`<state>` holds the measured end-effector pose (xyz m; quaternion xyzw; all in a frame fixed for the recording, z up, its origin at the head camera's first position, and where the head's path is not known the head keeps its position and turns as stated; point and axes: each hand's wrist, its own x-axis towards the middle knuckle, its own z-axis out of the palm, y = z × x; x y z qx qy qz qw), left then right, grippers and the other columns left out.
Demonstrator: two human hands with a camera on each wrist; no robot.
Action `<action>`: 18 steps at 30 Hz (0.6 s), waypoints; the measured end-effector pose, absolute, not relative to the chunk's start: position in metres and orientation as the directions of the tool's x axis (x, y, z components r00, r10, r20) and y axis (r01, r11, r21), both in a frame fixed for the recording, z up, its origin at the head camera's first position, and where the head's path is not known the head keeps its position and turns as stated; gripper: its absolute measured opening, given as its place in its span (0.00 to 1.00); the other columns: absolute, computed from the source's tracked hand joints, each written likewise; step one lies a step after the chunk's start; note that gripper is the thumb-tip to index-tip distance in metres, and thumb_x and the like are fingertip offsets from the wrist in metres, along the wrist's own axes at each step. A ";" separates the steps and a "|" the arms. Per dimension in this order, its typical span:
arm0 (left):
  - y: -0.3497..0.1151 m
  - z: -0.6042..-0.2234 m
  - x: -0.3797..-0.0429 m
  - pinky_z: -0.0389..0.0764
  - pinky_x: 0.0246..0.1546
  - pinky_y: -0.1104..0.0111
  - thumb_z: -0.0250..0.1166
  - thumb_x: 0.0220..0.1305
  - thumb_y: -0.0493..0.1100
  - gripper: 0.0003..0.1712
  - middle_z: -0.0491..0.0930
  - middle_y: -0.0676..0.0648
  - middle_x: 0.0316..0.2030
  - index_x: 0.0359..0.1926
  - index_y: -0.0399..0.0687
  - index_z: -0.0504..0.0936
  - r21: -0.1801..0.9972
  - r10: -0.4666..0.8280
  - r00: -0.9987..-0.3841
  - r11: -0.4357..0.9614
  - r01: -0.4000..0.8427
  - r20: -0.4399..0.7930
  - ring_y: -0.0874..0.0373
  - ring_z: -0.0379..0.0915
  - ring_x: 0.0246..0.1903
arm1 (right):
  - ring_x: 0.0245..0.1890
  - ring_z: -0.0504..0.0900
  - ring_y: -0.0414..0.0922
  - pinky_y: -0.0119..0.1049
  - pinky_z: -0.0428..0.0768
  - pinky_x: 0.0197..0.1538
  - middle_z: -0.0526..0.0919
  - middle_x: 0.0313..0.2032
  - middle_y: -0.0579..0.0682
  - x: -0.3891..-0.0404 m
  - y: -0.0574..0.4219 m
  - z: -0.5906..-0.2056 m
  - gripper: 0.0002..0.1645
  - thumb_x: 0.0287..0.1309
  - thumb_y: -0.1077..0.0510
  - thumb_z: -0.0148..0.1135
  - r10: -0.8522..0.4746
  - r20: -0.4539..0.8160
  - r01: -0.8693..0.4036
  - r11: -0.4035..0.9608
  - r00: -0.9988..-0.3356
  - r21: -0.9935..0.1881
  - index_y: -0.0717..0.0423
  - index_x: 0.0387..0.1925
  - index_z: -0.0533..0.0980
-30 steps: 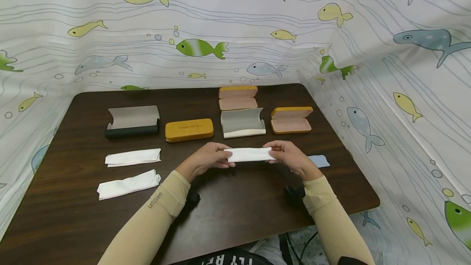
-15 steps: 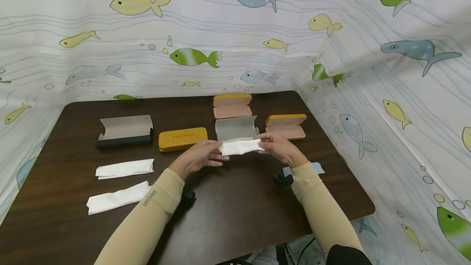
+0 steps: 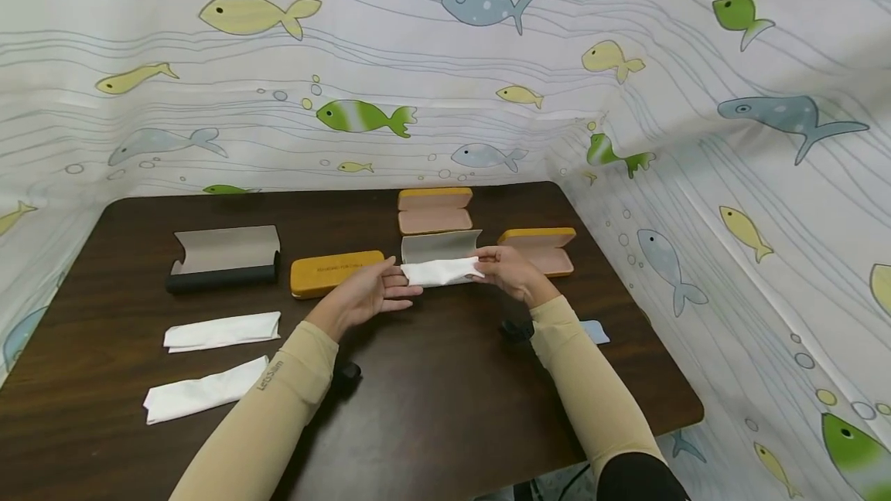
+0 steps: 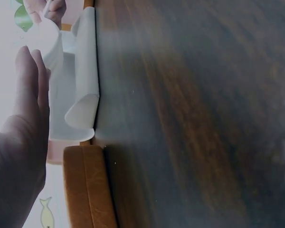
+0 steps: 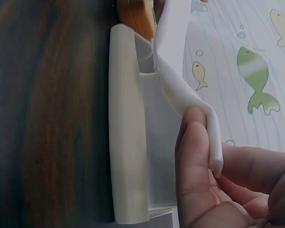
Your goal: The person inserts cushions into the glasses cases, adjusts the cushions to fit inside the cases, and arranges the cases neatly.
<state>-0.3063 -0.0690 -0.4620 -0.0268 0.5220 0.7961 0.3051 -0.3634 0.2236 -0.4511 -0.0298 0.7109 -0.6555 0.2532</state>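
A folded white cloth [image 3: 440, 272] hangs over the open white glasses case [image 3: 445, 244], whose grey inside shows behind it. My right hand [image 3: 511, 273] pinches the cloth's right end between thumb and fingers, as the right wrist view shows, where the strip [image 5: 173, 57] bends near the grip. At the cloth's other end, my left hand [image 3: 365, 294] has its fingers straight, fingertips right at the edge. In the left wrist view the white case [image 4: 88, 71] lies just beyond those fingers. Beside the left hand sits a closed yellow glasses case [image 3: 327, 273].
An open black case [image 3: 223, 273] stands at the left, with two folded white cloths [image 3: 223, 332] [image 3: 202, 393] nearer the front. Two open yellow cases with pink insides [image 3: 435, 220] [image 3: 553, 260] stand at the back and right. A blue cloth [image 3: 595, 332] lies partly behind the right sleeve.
Both hands have carried the white cloth forward from in front of the white case to over it. My left fingers have straightened from their hold on its left end. The head view has shifted slightly.
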 end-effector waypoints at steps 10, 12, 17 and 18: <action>-0.071 -0.470 -0.312 0.75 0.63 0.52 0.34 0.85 0.52 0.36 0.50 0.30 0.77 0.78 0.29 0.44 0.806 0.491 -0.808 -0.302 -0.508 -0.325 0.38 0.57 0.72 | 0.43 0.83 0.44 0.35 0.84 0.51 0.76 0.51 0.61 -0.384 0.222 -0.459 0.23 0.73 0.73 0.50 -0.333 -0.342 0.306 0.157 -0.879 -0.939 0.74 0.66 0.68; -0.071 -0.471 -0.312 0.76 0.61 0.53 0.34 0.85 0.51 0.36 0.51 0.30 0.76 0.78 0.29 0.44 0.808 0.481 -0.814 -0.306 -0.504 -0.325 0.38 0.57 0.72 | 0.44 0.83 0.45 0.37 0.83 0.54 0.77 0.51 0.61 -0.387 0.222 -0.461 0.23 0.72 0.73 0.51 -0.337 -0.351 0.315 0.158 -0.874 -0.936 0.74 0.67 0.67; -0.070 -0.471 -0.315 0.75 0.62 0.52 0.36 0.85 0.48 0.34 0.51 0.30 0.76 0.78 0.29 0.45 0.830 0.478 -0.820 -0.280 -0.482 -0.315 0.38 0.56 0.73 | 0.51 0.80 0.49 0.37 0.83 0.54 0.76 0.53 0.62 -0.390 0.222 -0.460 0.22 0.73 0.71 0.51 -0.311 -0.357 0.286 0.253 -0.881 -0.924 0.71 0.66 0.70; -0.069 -0.470 -0.315 0.75 0.62 0.52 0.36 0.84 0.48 0.34 0.52 0.30 0.76 0.78 0.29 0.45 0.845 0.473 -0.823 -0.255 -0.470 -0.315 0.38 0.56 0.73 | 0.52 0.79 0.50 0.37 0.83 0.53 0.75 0.54 0.63 -0.390 0.222 -0.459 0.22 0.73 0.71 0.52 -0.304 -0.348 0.261 0.293 -0.887 -0.920 0.70 0.65 0.71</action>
